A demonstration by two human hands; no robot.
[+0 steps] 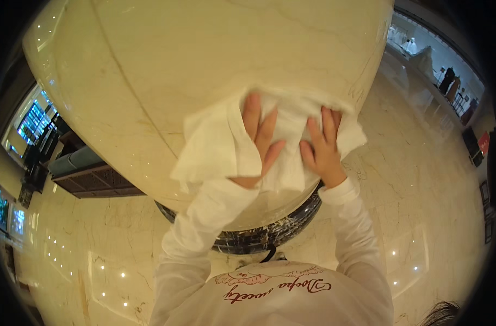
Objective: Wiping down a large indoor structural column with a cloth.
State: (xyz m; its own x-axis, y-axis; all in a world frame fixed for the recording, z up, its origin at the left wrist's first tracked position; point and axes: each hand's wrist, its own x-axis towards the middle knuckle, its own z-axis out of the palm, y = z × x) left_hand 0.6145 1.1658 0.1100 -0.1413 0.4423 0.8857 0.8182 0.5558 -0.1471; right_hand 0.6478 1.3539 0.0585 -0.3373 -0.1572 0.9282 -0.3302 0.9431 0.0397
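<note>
A polished cream marble column [231,49] with fine brown veins rises right before me, its curved face filling the upper middle. Both my hands press a white cloth [288,163] flat against its surface. My left hand [262,138] lies on the cloth with fingers spread, a loose fold draping over its back and side. My right hand [325,146] rests on the cloth's right part, fingers also apart and slightly blurred. The cloth's left flap [215,150] hangs over the marble beside my left wrist.
A dark marble base ring [264,236] surrounds the column's foot. Glossy marble floor [121,236] reflects ceiling lights. A carved wooden bench [97,179] with a grey cushion stands left. Clothes on display [452,83] are at the far right.
</note>
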